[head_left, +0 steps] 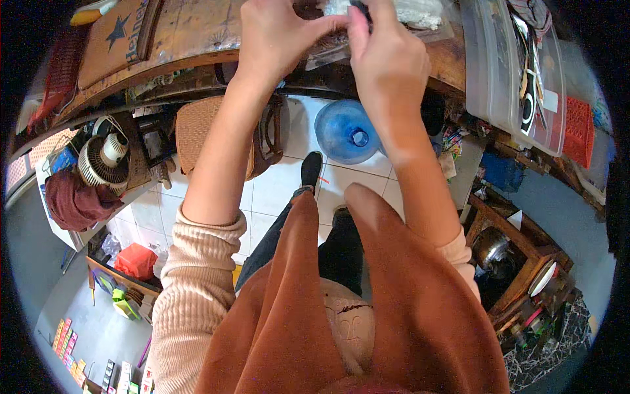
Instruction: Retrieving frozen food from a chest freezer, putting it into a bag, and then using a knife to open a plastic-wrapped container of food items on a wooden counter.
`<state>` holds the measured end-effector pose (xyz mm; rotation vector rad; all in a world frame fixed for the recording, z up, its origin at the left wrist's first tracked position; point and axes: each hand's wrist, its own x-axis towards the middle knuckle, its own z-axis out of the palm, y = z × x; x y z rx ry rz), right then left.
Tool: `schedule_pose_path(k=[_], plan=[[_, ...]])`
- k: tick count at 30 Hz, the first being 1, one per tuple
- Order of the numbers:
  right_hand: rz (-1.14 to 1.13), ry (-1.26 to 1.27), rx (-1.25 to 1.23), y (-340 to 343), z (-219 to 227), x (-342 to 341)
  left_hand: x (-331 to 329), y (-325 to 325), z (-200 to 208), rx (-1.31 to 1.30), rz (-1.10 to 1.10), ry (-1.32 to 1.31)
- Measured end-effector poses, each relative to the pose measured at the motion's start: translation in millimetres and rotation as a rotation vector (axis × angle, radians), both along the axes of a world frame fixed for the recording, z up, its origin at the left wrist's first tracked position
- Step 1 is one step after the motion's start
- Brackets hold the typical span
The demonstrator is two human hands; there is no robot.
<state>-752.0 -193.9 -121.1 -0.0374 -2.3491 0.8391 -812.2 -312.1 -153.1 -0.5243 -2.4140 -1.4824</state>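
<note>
Forward stretch left hand (277,31), right hand (392,58) (close together).

The person wears a beige ribbed sweater (190,322), its left sleeve (210,230) bunched in thick folds just below the elbow and its right cuff (457,255) ending short too. Over it hangs a plain rust-brown drape (426,295) with two tapering ends. Between them, beige cloth (353,328) shows a dark squiggle and a faint outlined mark. Below are dark trousers (342,246) and a black shoe (312,167).
</note>
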Motion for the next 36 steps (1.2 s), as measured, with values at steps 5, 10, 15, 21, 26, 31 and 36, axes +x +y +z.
schedule_pose_path(k=[5, 10, 15, 21, 26, 31, 36], plan=[[0.01, 0.485, 0.12, 18, -4, -24, 8, 1, 13, -0.084, 0.026, -0.009], [-0.1, -0.369, 0.254, 10, -3, -18, 1, 2, 4, -0.079, 0.02, 0.1], [-0.183, -0.454, 0.388, 12, -3, -18, -4, -3, -9, -0.051, -0.003, 0.174], [-0.049, -0.135, 0.411, 20, -18, -12, -1, 4, 2, -0.111, -0.005, 0.148], [-0.177, -0.205, 0.452, 17, -11, -12, 2, 8, 12, -0.084, 0.006, 0.066], [-0.091, -0.21, 0.29, 9, 1, -12, 1, 2, 9, -0.104, 0.015, 0.099], [0.076, 0.444, -0.066, 17, -1, -30, -3, 3, 5, -0.106, 0.021, 0.151]])
